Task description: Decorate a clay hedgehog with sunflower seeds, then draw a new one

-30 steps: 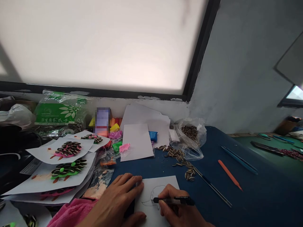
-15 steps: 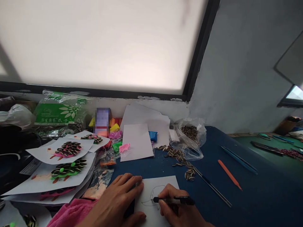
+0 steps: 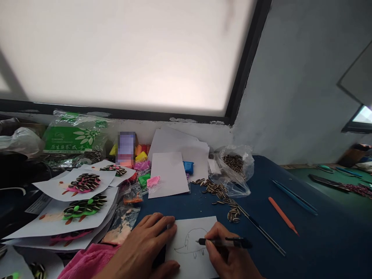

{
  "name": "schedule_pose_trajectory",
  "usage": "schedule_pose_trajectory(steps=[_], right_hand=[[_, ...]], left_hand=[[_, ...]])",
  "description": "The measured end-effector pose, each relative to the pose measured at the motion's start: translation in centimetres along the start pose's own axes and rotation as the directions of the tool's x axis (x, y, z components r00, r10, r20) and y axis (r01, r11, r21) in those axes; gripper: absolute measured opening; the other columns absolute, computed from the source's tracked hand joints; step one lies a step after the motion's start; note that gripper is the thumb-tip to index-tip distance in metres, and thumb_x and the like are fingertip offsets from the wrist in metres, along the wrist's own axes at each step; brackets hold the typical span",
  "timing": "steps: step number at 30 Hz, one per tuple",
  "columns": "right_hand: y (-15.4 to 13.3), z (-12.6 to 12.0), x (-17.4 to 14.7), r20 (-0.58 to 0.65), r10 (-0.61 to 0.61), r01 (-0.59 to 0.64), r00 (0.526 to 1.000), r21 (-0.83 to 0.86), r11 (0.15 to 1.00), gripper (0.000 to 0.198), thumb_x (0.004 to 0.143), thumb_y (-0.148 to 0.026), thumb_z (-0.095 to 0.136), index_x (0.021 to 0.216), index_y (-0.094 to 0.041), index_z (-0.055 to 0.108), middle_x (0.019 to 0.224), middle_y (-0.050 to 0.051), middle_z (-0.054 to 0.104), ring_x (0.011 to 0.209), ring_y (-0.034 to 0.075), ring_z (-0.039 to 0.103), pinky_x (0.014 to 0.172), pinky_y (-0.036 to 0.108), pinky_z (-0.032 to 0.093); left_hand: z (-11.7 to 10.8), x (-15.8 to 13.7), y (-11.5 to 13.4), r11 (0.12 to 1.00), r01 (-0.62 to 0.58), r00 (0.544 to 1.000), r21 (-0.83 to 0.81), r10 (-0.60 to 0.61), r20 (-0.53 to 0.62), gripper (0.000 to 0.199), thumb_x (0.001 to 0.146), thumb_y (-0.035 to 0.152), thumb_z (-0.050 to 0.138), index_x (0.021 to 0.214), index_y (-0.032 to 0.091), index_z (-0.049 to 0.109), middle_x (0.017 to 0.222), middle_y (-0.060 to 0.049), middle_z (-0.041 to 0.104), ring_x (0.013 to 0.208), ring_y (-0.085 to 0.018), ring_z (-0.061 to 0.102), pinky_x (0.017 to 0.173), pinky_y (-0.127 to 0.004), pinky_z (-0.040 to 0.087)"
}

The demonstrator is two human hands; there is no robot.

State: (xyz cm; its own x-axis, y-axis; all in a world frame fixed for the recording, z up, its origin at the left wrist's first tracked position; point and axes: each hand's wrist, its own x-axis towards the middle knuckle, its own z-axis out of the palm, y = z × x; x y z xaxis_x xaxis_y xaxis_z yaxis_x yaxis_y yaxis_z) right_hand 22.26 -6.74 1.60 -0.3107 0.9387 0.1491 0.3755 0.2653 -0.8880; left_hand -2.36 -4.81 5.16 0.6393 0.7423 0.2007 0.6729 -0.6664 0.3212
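A white sheet of paper (image 3: pixel 186 265) lies before me on the blue tabletop, bearing a line drawing of a small animal with a pointed snout, a rounded back and short legs. My left hand (image 3: pixel 148 242) rests on the sheet's left edge with its fingers stretched out. Between the thumb and fingers of my right hand (image 3: pixel 229 255) is a black pen (image 3: pixel 223 243), its tip over the body of the drawing; I cannot tell whether it touches the paper. A pink cloth (image 3: pixel 87 261) lies beside my left forearm.
Left stand stacked sheets (image 3: pixel 95 228) with seed-covered clay hedgehogs. Behind are blank papers (image 3: pixel 168 174), bright clay packets (image 3: pixel 143 180) and a bag of sunflower seeds (image 3: pixel 232 162). Loose seeds (image 3: pixel 215 189), tweezers (image 3: pixel 295 197), an orange tool (image 3: pixel 283 216) and a metal tool (image 3: pixel 264 232) lie right.
My right hand has moved the pen to the right, away from the head of the drawing. More of the outline and legs shows now. My left hand has stayed in place.
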Motion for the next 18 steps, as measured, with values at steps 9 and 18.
schedule_pose_trajectory(steps=[9,18], right_hand=[[-0.21,-0.22,0.13,0.052,-0.006,0.008,0.999,-0.043,0.999,0.025,0.098,-0.042,0.044,0.086,-0.021,0.05,0.066,-0.003,0.045,0.053,0.012,0.039,0.05,0.024,0.033],[-0.25,-0.07,0.2,0.08,-0.04,0.041,0.996,-0.004,0.999,0.022,0.098,-0.04,0.045,0.089,-0.021,0.051,0.068,0.0,0.056,0.053,0.013,0.046,0.051,0.024,0.037]], left_hand=[[0.01,-0.08,-0.13,1.0,-0.001,1.0,0.027,0.001,0.019,0.041,0.081,0.035,0.071,0.12,0.022,0.066,0.131,-0.009,0.064,0.11,-0.033,0.059,0.091,-0.046,0.053],[0.11,-0.38,-0.21,1.0,0.005,1.0,0.01,-0.005,0.002,0.04,0.081,0.034,0.071,0.119,0.024,0.066,0.13,-0.009,0.064,0.11,-0.033,0.06,0.091,-0.045,0.053]])
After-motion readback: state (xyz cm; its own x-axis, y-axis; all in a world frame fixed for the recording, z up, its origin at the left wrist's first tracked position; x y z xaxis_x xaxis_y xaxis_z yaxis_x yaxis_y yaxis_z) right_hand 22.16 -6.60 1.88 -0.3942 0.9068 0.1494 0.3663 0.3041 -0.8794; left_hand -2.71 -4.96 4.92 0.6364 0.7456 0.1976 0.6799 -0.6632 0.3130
